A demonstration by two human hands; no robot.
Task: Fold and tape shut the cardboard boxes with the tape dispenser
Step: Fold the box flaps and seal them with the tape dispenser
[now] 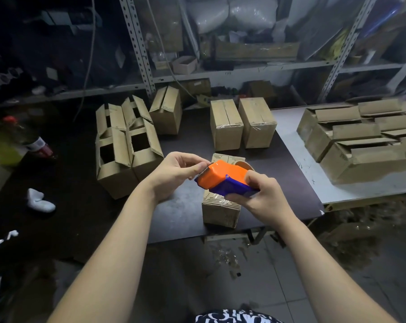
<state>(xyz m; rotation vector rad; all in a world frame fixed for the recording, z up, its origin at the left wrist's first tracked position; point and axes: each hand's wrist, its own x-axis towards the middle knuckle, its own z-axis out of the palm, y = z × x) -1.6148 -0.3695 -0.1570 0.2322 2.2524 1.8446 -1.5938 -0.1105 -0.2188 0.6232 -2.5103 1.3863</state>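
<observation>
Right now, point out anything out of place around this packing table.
A bottle seems tipped over at the far left, a crumpled white cloth lies nearer on the dark mat, and what look like tape scraps litter the floor below the table.

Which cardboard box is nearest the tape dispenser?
The box at the near edge of the dark table, right beneath the orange-and-blue tape dispenser; the others stand farther back or to the left.
</observation>
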